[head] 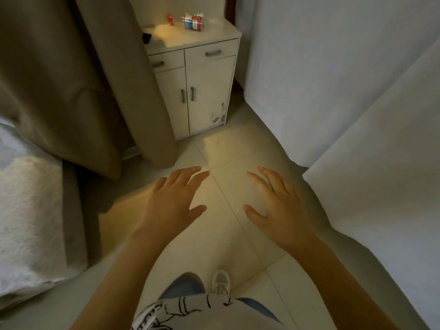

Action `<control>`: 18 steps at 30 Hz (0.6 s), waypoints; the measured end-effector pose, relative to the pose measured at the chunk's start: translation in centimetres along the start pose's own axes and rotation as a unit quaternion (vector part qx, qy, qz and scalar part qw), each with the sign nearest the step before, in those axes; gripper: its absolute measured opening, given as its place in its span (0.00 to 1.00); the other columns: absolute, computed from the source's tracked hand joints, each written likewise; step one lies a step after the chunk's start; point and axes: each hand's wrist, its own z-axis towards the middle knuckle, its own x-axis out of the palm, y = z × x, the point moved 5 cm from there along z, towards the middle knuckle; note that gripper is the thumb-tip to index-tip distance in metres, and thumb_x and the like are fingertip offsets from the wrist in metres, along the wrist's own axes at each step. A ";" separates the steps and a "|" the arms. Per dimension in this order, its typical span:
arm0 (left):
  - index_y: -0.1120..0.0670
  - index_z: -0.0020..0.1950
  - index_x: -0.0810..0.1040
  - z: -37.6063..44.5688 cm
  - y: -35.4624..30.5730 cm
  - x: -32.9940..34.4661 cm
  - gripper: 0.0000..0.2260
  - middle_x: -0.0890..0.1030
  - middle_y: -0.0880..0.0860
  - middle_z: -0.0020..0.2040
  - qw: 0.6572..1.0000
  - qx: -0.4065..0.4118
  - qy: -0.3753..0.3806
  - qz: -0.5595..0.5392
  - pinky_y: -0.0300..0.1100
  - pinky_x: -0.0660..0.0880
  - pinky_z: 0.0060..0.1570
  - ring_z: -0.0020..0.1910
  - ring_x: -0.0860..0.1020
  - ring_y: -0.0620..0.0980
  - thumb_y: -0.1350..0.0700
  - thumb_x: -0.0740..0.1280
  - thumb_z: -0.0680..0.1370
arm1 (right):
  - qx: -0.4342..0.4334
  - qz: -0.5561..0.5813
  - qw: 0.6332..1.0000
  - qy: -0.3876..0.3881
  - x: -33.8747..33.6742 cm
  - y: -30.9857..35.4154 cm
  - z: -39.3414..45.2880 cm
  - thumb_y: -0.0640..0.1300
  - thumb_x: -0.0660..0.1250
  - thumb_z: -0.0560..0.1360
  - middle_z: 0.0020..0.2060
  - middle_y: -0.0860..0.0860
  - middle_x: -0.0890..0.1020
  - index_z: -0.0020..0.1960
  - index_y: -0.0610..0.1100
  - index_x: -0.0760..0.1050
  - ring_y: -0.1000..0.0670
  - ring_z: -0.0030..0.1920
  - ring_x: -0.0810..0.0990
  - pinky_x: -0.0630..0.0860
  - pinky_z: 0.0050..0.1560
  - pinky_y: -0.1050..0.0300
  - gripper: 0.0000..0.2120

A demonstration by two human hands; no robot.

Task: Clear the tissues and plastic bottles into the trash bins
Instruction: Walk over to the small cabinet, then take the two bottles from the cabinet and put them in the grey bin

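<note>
A plastic bottle (193, 23) with a red, white and blue label lies on its side on top of a white cabinet (209, 96) at the far end of the floor. Left of it is a small red object (170, 20). Something pale, maybe a tissue (164, 29), lies on the cabinet top in a patch of light. My left hand (175, 198) and my right hand (277, 203) are held out over the tiled floor, palms down, fingers straight and spread. Both hold nothing and are well short of the cabinet. No trash bin is in view.
A beige curtain (95, 79) hangs at the left and covers part of the cabinet. A bed with a white fuzzy cover (26, 210) fills the lower left. White walls (333, 91) close the right side. A black item (146, 37) sits at the cabinet's left edge.
</note>
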 end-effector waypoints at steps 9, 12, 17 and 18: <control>0.43 0.75 0.58 17.3 5.3 1.1 0.33 0.60 0.45 0.76 0.995 -0.097 0.000 -0.021 0.50 0.60 0.69 0.73 0.61 0.49 0.41 0.68 0.74 | -0.057 -0.005 0.998 0.005 -1.6 -6.3 20.0 0.61 0.58 0.73 0.73 0.50 0.64 0.74 0.53 0.62 0.46 0.72 0.63 0.64 0.68 0.44 0.31; 0.44 0.76 0.57 24.1 7.9 1.8 0.33 0.59 0.46 0.76 0.993 -0.118 0.004 -0.028 0.50 0.60 0.70 0.74 0.61 0.50 0.42 0.68 0.74 | -0.063 -0.011 0.998 0.006 -1.9 -7.5 27.5 0.60 0.60 0.72 0.72 0.48 0.67 0.73 0.51 0.64 0.44 0.70 0.66 0.66 0.65 0.44 0.31; 0.45 0.76 0.58 36.5 11.1 0.7 0.34 0.61 0.47 0.75 0.992 -0.114 0.009 -0.044 0.49 0.62 0.68 0.73 0.62 0.50 0.43 0.68 0.74 | -0.081 -0.027 0.996 0.023 -3.4 -9.5 39.1 0.63 0.54 0.72 0.70 0.47 0.69 0.72 0.50 0.65 0.43 0.69 0.68 0.67 0.63 0.44 0.31; 0.46 0.76 0.58 39.0 11.6 0.1 0.34 0.61 0.47 0.75 0.993 -0.107 0.008 -0.042 0.49 0.61 0.68 0.72 0.62 0.50 0.43 0.68 0.74 | -0.087 -0.031 0.996 0.017 -3.9 -9.9 41.3 0.62 0.54 0.72 0.69 0.46 0.70 0.71 0.49 0.66 0.43 0.68 0.70 0.68 0.62 0.44 0.31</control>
